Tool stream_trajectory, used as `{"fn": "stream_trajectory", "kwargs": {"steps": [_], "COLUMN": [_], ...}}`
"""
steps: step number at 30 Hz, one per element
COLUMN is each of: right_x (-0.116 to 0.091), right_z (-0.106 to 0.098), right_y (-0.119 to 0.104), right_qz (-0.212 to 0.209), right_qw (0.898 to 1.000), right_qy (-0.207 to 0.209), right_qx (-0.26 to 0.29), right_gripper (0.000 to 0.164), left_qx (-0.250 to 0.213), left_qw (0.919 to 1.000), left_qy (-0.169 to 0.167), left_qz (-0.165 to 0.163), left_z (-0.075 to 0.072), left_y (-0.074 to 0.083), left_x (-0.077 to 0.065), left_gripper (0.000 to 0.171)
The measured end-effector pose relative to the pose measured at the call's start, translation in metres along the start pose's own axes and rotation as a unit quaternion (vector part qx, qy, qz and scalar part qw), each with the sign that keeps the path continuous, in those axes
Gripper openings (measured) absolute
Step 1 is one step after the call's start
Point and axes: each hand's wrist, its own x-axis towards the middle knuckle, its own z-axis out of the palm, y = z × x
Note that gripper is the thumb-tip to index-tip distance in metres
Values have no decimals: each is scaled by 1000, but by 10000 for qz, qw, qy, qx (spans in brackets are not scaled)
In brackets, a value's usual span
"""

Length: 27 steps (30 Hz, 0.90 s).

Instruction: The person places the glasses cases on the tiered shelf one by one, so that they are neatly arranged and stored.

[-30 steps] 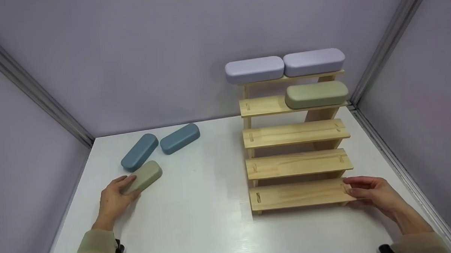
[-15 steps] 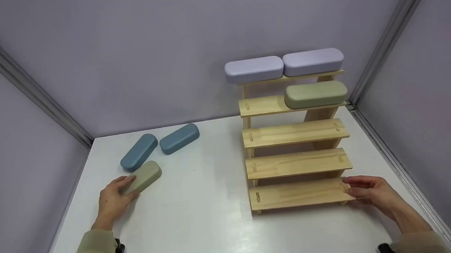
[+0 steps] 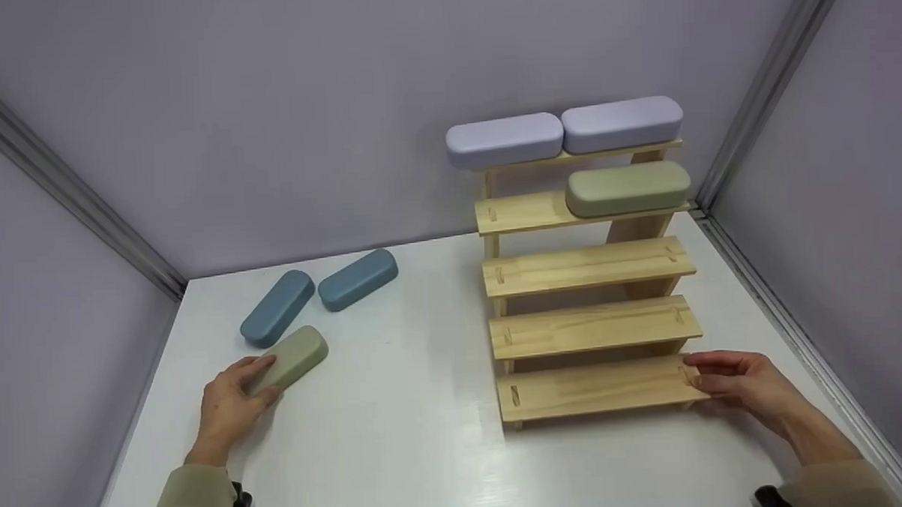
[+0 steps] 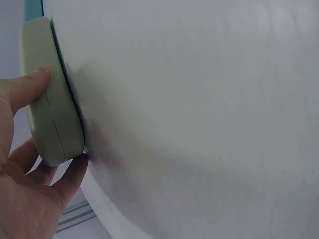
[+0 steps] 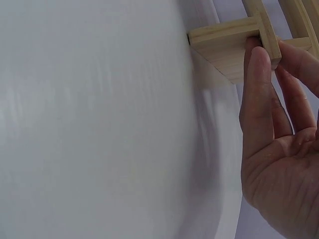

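My left hand [image 3: 231,407] grips a pale green glasses case [image 3: 295,358] at its near end, at the left of the table. In the left wrist view the thumb lies across the side of the green case [image 4: 52,104], where a thin seam runs along it, and other fingers curl at its end. At the right, my right hand [image 3: 748,386] pinches the end of the lowest board of a stepped wooden rack [image 3: 598,389]. The right wrist view shows thumb and fingers on either side of that board's end [image 5: 269,37].
Two blue glasses cases, a left one [image 3: 277,309] and a right one [image 3: 358,280], lie beyond the green case. Two lilac cases [image 3: 505,140] sit on the rack's top board. Another green case [image 3: 629,189] rests at the right of the second board. Walls enclose the table [image 3: 397,435].
The green case in my left hand has shifted slightly right, away from the blue case beside it. My right hand keeps its hold on the rack. The head view has shifted a little.
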Motion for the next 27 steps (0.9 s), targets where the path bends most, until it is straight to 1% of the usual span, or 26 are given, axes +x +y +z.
{"fn": "stream_trajectory", "kwargs": {"steps": [6, 14, 20, 23, 27], "right_x": [2, 3, 1, 1, 1], "right_z": [0, 0, 1, 0, -1], "right_y": [1, 1, 0, 0, 1], "right_qz": [46, 33, -43, -63, -21], "right_qw": [10000, 10000, 10000, 10000, 9999], "right_qy": [21, 86, 32, 21, 47], "right_qx": [-22, 17, 43, 44, -129], "right_gripper": [36, 38, 39, 39, 37], "left_qx": [-22, 33, 35, 57, -66], "left_qw": [10000, 9995, 9995, 9990, 9967], "left_qy": [54, 165, 150, 148, 255], "left_qz": [12, 280, 259, 411, 768], "left_z": [-2, -7, -9, -9, -9], "left_y": [5, 21, 35, 42, 50], "left_x": [-3, -5, -4, -1, 3], "left_gripper": [58, 57, 58, 58, 56]}}
